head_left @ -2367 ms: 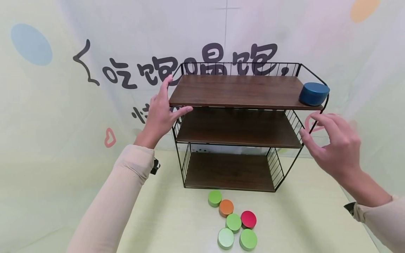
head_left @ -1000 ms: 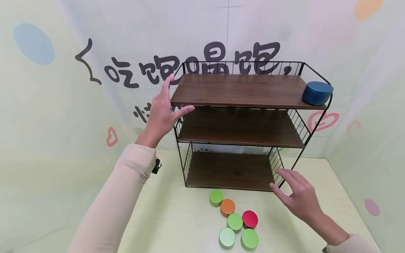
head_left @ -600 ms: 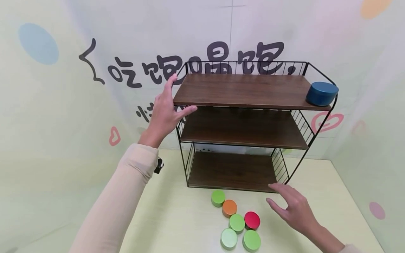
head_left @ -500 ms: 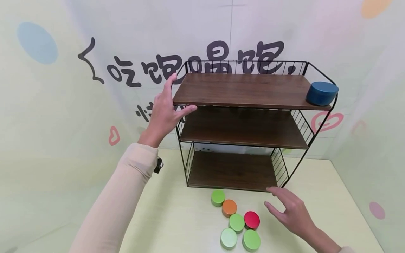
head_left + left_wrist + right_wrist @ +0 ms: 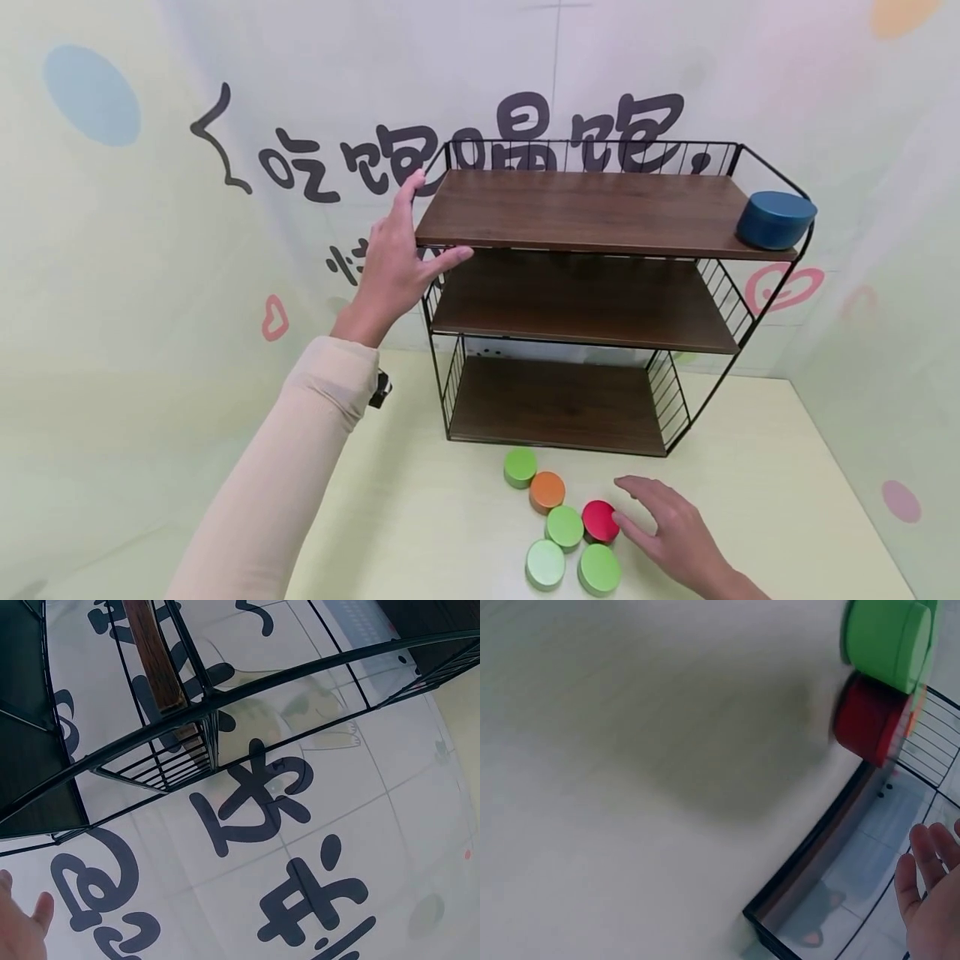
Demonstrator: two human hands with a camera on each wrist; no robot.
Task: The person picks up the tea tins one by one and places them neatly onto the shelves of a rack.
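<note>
A three-tier rack point(image 5: 570, 300) with dark wooden shelves and a black wire frame stands on the table. My left hand point(image 5: 396, 262) is at the left end of its top shelf, fingers extended along the side and thumb stretched across the front; its fingertips show at the corner of the left wrist view. A round red tin point(image 5: 599, 518) lies in front of the rack. Just right of it my right hand point(image 5: 675, 533) hovers with fingers spread, thumb tip close to its edge; contact cannot be made out. In the right wrist view, the red tin point(image 5: 866, 720) is beyond the fingers.
A blue tin point(image 5: 776, 221) sits at the top shelf's right front corner. Around the red tin stand an orange tin point(image 5: 547, 492), a pale green tin point(image 5: 545, 564) and several green ones, including a near green tin point(image 5: 599, 569). A printed cloth point(image 5: 300, 67) hangs behind.
My right hand has come down from the rack's upper right side to the red tin. My left hand has stayed at the shelf. The view has shifted slightly; the tins have not moved.
</note>
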